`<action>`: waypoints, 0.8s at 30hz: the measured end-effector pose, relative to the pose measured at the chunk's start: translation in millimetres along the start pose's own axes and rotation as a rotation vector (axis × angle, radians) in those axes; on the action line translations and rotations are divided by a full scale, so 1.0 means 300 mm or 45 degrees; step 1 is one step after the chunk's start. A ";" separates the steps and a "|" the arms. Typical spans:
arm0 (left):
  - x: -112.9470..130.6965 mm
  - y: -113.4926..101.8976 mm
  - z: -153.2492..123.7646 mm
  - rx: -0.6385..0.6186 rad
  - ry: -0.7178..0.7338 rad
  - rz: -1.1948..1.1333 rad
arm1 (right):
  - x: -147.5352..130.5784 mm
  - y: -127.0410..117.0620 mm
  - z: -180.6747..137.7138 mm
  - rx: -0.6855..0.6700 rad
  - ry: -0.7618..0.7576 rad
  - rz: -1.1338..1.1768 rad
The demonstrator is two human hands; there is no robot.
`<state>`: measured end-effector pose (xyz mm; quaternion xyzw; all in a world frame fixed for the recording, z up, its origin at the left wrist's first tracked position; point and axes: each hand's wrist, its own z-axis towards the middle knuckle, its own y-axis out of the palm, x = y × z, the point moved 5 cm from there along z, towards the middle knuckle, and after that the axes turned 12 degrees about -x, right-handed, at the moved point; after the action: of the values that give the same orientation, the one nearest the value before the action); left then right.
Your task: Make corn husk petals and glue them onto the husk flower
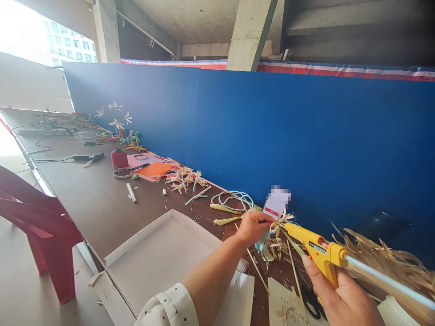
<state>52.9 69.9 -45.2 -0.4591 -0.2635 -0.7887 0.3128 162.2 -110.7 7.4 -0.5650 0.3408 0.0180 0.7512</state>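
Observation:
My left hand [253, 227] has its fingers pinched on a pale flower with narrow husk-like petals [282, 220]. My right hand [345, 296] is wrapped round the handle of a yellow hot glue gun [317, 246], and a long translucent glue stick [390, 277] sticks out of its rear. The gun's nozzle points left and is at the flower; whether it touches the petals I cannot tell. Below the hands lie dry husk scraps [277, 249], thin sticks and black-handled scissors [311, 299], partly covered by my right hand.
A shallow white box [159, 253] lies left of my forearm. Pale blue cord [234, 197] and a phone [274, 203] lie beyond my left hand. Dried husks [384, 258] are heaped at right. A blue partition [306, 136] borders the table. A red chair [50, 240] stands at left.

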 end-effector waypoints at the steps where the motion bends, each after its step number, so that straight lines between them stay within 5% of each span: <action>1: 0.002 0.000 0.000 -0.001 0.006 0.004 | 0.003 0.002 0.001 -0.015 0.006 -0.008; 24: 0.003 0.005 -0.001 -0.033 -0.034 0.047 | -0.010 0.003 -0.006 -0.051 0.104 0.091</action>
<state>53.5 68.5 -44.2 -0.4781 -0.2490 -0.7800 0.3178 158.8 -110.9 7.9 -0.5676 0.3908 0.0285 0.7241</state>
